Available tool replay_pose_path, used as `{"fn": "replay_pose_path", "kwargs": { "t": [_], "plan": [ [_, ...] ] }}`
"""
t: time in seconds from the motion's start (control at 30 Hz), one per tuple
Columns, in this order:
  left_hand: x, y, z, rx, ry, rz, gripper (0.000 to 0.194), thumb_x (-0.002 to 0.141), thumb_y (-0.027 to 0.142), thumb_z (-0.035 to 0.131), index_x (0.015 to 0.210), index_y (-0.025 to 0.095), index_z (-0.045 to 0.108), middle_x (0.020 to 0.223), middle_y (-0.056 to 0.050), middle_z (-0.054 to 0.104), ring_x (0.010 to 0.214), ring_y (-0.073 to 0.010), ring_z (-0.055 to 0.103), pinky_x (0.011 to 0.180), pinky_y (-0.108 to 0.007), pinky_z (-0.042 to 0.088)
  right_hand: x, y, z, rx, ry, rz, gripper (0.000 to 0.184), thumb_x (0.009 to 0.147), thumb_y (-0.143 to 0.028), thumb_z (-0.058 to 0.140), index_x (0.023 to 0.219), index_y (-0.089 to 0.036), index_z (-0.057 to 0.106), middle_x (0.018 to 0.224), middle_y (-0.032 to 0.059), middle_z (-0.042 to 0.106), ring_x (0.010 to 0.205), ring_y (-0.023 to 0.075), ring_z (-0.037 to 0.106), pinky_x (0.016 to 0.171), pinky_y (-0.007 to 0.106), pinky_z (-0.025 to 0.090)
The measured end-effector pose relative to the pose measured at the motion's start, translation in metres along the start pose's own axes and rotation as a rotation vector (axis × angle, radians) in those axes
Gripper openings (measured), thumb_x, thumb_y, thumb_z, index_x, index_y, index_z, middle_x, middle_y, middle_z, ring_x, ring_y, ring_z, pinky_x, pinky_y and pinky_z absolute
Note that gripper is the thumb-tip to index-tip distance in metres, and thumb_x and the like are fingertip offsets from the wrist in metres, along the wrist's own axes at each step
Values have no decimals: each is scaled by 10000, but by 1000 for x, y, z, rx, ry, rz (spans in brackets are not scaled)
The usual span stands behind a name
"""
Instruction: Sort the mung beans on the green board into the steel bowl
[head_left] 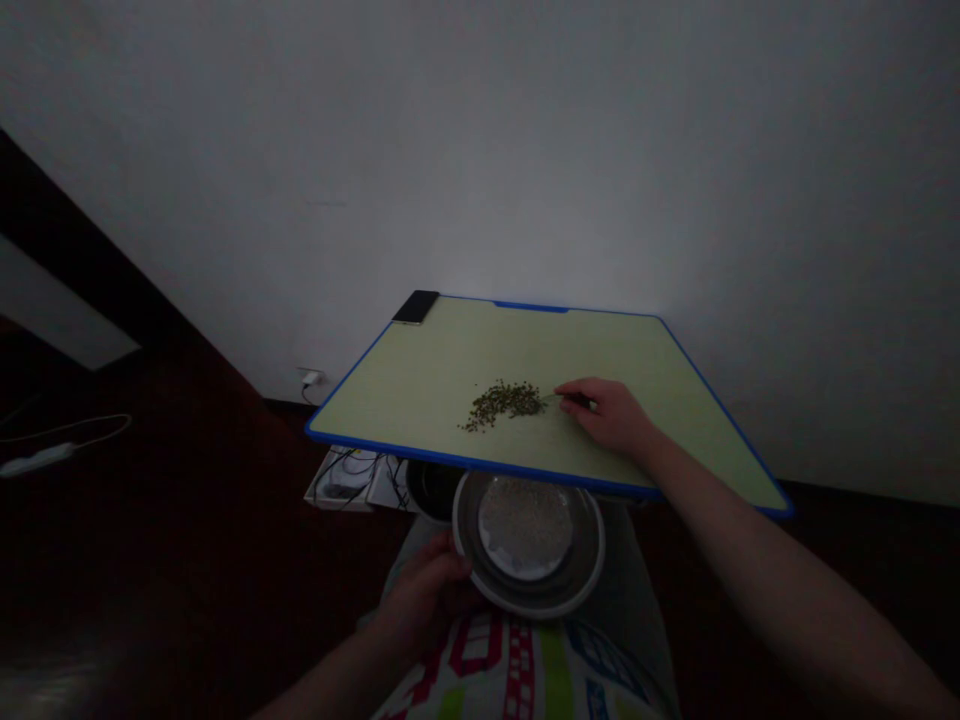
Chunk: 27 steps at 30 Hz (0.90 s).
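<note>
On the pale yellow table with a blue edge lies a loose pile of small brown-green grains (pixel 501 402). My right hand (pixel 609 412) pinches a thin metal utensil (pixel 550 399), whose tip meets the right side of the pile. Dim light hides whether it is a spoon or a fork. Below the table's near edge, my left hand (pixel 435 585) grips the left rim of a round metal bowl (pixel 589 560) over my lap. Inside the bowl sits a pale, round, speckled mass (pixel 525 528); its exact kind is unclear. The left fingertips are partly hidden.
A dark phone (pixel 415 307) lies at the far left corner of the tabletop (pixel 600 355), which stands against a wall. Underneath are a white box with cables (pixel 345 475) and a dark pot (pixel 433 488). A power strip (pixel 37 460) lies to the left.
</note>
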<state>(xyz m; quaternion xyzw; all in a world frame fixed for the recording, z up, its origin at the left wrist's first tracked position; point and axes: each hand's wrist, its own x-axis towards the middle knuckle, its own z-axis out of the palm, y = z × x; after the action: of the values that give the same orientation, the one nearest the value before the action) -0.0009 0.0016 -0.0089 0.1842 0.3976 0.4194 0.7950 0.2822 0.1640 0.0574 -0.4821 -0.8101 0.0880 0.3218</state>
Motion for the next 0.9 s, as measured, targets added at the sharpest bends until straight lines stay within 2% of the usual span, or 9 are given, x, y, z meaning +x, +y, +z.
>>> {"fn": "replay_pose_path", "kwargs": {
  "t": [0.27, 0.37, 0.43, 0.6, 0.9],
  "plan": [
    [2, -2, -2, -14, -10, 4, 307, 593, 135, 719, 897, 148, 681, 871, -111, 795, 815, -301, 745, 781, -464, 597, -40, 21, -36, -116, 74, 279, 288, 815, -334, 594, 1029, -204, 736, 804, 62, 751, 679, 202, 681, 625, 329, 526],
    [1, -1, 0, -40, 15, 2, 296, 581, 114, 717, 869, 168, 668, 825, -70, 786, 763, -267, 742, 734, -420, 601, -59, 28, -50, -251, 20, 384, 335, 812, -407, 586, 1017, -192, 741, 660, 38, 697, 554, 197, 620, 533, 326, 468],
    [1, -1, 1, -51, 29, -6, 324, 565, 91, 707, 874, 174, 661, 805, -54, 778, 729, -246, 736, 695, -383, 596, -66, 28, -53, -311, -7, 445, 374, 811, -438, 588, 1024, -170, 740, 651, 44, 688, 557, 206, 618, 526, 330, 451],
    [1, -3, 2, -71, 47, -5, 430, 570, 69, 695, 983, 180, 656, 860, -54, 774, 787, -263, 736, 732, -388, 580, -60, 6, -40, -367, -69, 474, 379, 845, -438, 566, 1051, -167, 732, 698, 60, 711, 624, 224, 647, 565, 335, 449],
    [1, -5, -3, -95, 34, 2, 374, 605, 86, 688, 968, 176, 693, 880, -62, 782, 806, -277, 723, 759, -406, 577, -33, -34, -3, -322, -157, 366, 314, 877, -387, 566, 1060, -194, 734, 754, 67, 738, 697, 229, 673, 625, 327, 451]
  ]
}}
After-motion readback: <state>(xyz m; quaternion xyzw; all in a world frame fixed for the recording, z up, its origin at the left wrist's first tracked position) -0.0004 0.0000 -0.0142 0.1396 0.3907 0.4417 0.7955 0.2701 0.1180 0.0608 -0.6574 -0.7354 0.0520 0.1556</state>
